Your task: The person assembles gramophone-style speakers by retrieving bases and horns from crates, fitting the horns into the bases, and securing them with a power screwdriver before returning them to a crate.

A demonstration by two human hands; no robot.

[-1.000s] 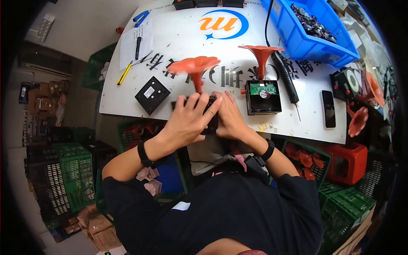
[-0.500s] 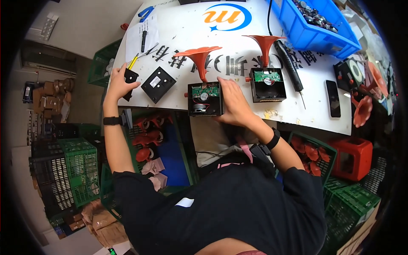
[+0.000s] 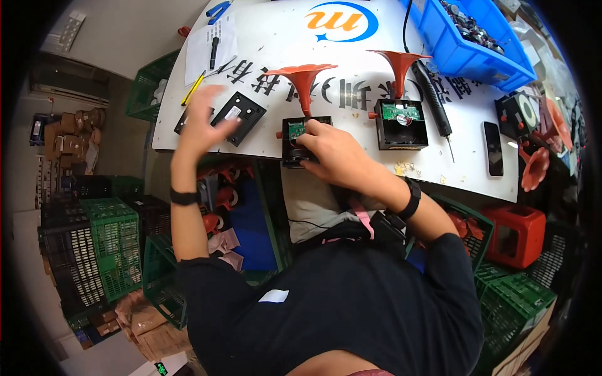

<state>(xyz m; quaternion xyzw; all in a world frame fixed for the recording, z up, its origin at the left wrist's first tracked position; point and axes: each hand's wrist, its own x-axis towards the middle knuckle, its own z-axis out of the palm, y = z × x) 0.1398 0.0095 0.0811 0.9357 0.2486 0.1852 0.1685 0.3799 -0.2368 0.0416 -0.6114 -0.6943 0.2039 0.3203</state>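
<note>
A small black box [image 3: 289, 163] with a green circuit board and a red horn [image 3: 305, 88] rising behind it lies at the table's near edge. My right hand [image 3: 338, 153] reaches over its right side, fingers bent down into it; the fingertips and whatever they pinch are hidden. My left hand [image 3: 202, 122], smeared by motion, is raised with fingers apart and nothing visible in it. Beside it lies a black square cover [image 3: 251, 114] with a white label. Another black piece [image 3: 180, 125] is partly hidden behind that hand. A second black box [image 3: 401, 136] with its own horn stands to the right.
A black pen-shaped electric tool [image 3: 433, 100] with a thin metal tip lies right of the second box. Farther right are a phone [image 3: 493, 150] and red-horned units. A blue bin [image 3: 495, 59] of small parts stands at the back right. A yellow tool [image 3: 193, 89] and marker [image 3: 214, 53] lie left.
My left hand has left the black piece at the left and moved right, fingers spread. My right hand has shifted from the box's right side to over its inside.
</note>
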